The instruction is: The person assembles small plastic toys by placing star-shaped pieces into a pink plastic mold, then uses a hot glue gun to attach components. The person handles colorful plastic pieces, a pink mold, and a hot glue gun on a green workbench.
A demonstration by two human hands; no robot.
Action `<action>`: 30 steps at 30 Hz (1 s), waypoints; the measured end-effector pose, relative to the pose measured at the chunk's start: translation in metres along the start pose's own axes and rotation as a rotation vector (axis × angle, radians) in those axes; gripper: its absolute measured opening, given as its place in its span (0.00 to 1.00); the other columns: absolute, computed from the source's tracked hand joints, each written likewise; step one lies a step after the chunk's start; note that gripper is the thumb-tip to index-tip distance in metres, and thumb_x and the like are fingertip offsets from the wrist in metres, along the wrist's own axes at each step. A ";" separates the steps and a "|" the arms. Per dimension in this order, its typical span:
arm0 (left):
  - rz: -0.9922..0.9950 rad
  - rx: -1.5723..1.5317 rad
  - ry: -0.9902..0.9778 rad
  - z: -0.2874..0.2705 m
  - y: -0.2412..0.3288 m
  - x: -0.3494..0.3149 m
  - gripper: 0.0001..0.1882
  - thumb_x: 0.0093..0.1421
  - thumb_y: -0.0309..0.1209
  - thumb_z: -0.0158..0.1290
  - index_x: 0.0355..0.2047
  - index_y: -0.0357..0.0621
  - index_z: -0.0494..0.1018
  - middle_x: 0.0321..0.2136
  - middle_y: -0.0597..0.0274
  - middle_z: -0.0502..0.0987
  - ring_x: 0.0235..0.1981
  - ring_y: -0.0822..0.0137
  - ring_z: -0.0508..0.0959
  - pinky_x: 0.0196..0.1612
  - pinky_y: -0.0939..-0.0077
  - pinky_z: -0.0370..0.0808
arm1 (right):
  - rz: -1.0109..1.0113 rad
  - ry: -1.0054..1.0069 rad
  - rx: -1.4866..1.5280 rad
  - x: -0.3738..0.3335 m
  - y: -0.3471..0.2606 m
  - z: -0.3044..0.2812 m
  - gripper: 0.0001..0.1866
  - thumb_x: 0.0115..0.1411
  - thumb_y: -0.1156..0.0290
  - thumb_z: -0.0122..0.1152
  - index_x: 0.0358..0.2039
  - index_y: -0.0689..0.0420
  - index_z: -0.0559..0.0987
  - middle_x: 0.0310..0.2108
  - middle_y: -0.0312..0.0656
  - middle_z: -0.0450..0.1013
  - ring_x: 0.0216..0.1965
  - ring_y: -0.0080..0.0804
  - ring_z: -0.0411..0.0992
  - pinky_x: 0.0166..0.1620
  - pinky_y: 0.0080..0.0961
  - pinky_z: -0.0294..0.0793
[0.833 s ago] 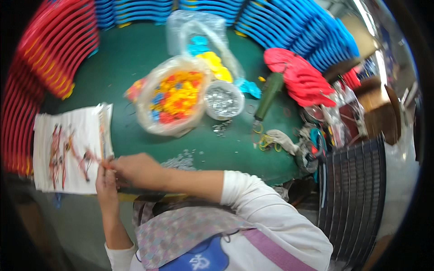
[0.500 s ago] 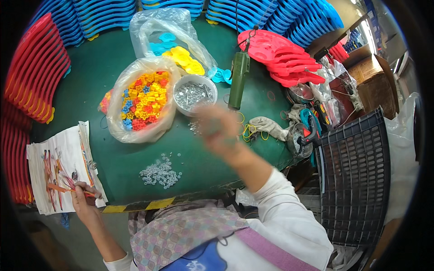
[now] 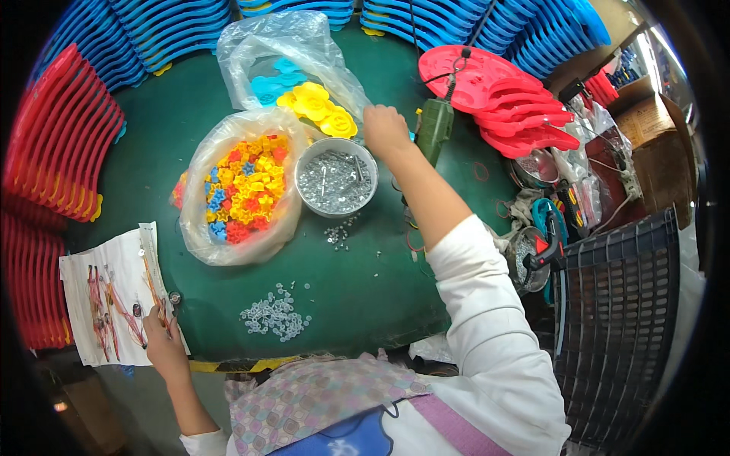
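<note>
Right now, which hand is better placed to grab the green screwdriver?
Right. The right hand is stretched out beside the green screwdriver, while the left hand sits on the paper sheet at the near table edge.

One camera serves here, worn on the person's head and looking steeply down over the chest onto the green table (image 3: 365,289). It sits close: the patterned apron fills the lower edge, and both forearms rise into the picture from below. The left hand (image 3: 163,342) lies at lower left, near the table's front edge; the right hand (image 3: 385,129) reaches far forward, up past the middle. The wide fisheye lens bends the stacks of red and blue parts into arcs beyond both hands, and a dark rim rings the picture. No second view shares the scene.
</note>
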State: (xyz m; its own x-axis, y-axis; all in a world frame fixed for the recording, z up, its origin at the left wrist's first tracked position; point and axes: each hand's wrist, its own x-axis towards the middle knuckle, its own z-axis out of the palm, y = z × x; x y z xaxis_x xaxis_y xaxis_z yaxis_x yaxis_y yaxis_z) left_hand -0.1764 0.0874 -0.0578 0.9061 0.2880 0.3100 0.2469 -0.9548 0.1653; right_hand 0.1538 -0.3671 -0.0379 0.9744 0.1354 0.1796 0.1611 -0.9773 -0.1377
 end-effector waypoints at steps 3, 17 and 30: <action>0.005 0.167 0.054 -0.004 0.000 0.008 0.23 0.61 0.29 0.60 0.56 0.40 0.71 0.47 0.50 0.73 0.45 0.49 0.76 0.46 0.56 0.74 | -0.038 0.003 0.108 0.022 -0.019 -0.001 0.18 0.56 0.64 0.68 0.42 0.62 0.77 0.41 0.52 0.77 0.44 0.54 0.76 0.47 0.46 0.76; -0.185 -1.728 -0.729 -0.015 0.206 0.112 0.20 0.67 0.32 0.55 0.55 0.35 0.69 0.48 0.49 0.76 0.47 0.54 0.80 0.49 0.64 0.78 | -0.470 0.488 0.283 -0.035 -0.079 -0.034 0.07 0.54 0.74 0.64 0.35 0.59 0.81 0.37 0.50 0.79 0.38 0.46 0.80 0.40 0.31 0.81; -0.144 -0.958 -0.404 -0.011 0.036 0.021 0.29 0.59 0.28 0.58 0.61 0.35 0.67 0.53 0.52 0.73 0.51 0.63 0.76 0.55 0.70 0.73 | 0.473 0.088 0.024 -0.030 0.004 0.017 0.20 0.64 0.74 0.52 0.56 0.65 0.70 0.61 0.63 0.65 0.60 0.57 0.67 0.60 0.49 0.69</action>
State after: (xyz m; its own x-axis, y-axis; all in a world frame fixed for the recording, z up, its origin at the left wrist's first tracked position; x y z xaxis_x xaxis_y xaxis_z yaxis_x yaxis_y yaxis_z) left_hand -0.1527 0.0599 -0.0350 0.9807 0.1794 -0.0778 0.1457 -0.4052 0.9025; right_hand 0.1277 -0.3725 -0.0610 0.9250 -0.3383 0.1732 -0.2918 -0.9242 -0.2465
